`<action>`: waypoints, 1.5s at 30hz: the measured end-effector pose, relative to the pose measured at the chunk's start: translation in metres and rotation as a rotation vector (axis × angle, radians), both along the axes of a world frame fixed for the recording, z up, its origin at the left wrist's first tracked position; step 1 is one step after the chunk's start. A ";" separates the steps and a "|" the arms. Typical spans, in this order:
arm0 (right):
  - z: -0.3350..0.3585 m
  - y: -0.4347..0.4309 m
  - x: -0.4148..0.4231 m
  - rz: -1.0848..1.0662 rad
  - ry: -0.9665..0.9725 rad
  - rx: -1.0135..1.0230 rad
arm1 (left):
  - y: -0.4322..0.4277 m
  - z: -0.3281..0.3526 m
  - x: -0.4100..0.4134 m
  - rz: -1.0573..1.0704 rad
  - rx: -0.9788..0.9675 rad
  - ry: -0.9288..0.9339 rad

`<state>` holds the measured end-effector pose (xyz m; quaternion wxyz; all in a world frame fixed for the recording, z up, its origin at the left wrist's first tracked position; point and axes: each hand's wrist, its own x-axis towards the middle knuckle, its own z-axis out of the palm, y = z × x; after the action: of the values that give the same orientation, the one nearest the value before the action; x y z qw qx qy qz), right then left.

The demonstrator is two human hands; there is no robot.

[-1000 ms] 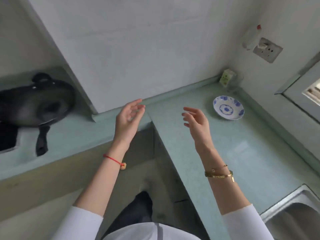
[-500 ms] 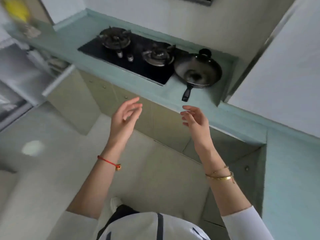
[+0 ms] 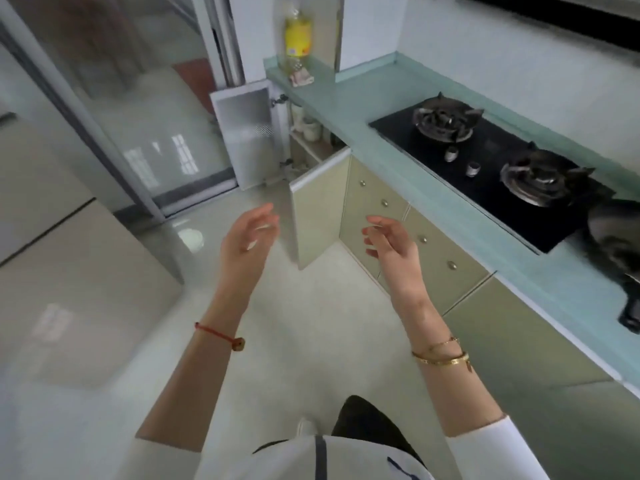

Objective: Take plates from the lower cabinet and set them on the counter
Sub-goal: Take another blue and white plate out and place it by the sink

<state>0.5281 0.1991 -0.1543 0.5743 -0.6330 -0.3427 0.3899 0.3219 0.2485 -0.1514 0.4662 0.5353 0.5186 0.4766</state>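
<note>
My left hand (image 3: 247, 237) and my right hand (image 3: 391, 245) float in mid-air above the floor, both with fingers apart and nothing in them. Ahead of them the lower cabinet (image 3: 308, 147) under the pale green counter (image 3: 346, 109) stands with both doors swung out: a white-backed door (image 3: 247, 133) on the left and a beige door (image 3: 317, 209) nearer to me. Inside, pale crockery (image 3: 310, 128) shows on a shelf, blurred. No plate is clearly visible.
A black gas hob (image 3: 485, 161) sits in the counter to the right, with a dark pan (image 3: 620, 244) at the right edge. A yellow bottle (image 3: 298, 39) stands at the counter's far end. Shut beige cabinet doors (image 3: 433, 258) line the right. A glass sliding door (image 3: 114, 109) is left.
The view has swung left from the counter corner with the blue-patterned plate, past the hob, to the cabinet with its doors swung out. Both hands stay raised and empty in front of me.
</note>
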 end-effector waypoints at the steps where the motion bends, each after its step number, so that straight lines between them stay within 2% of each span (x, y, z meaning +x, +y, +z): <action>1: 0.001 0.017 -0.013 0.027 -0.004 0.005 | 0.011 0.000 -0.012 0.021 -0.002 -0.008; 8: -0.010 0.139 -0.081 0.184 -0.014 -0.013 | 0.103 -0.005 -0.081 0.139 -0.005 -0.014; 14: -0.021 0.276 -0.119 0.281 -0.040 0.014 | 0.220 -0.010 -0.126 0.220 -0.003 -0.001; 23: -0.010 0.470 -0.149 0.236 0.010 0.038 | 0.403 0.004 -0.167 0.208 -0.004 0.038; 31: -0.024 0.581 -0.146 0.064 -0.005 -0.034 | 0.561 -0.020 -0.165 0.064 -0.038 0.023; 37: -0.050 0.662 -0.152 -0.133 -0.048 -0.093 | 0.692 -0.043 -0.154 -0.178 -0.060 0.008; 45: -0.070 0.746 -0.163 -0.490 0.022 -0.154 | 0.843 -0.056 -0.131 -0.533 -0.124 0.079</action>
<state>0.3652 0.9448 -0.2242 0.6055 -0.7346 -0.1424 0.2710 0.1907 1.0914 -0.2072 0.5864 0.6414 0.4054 0.2835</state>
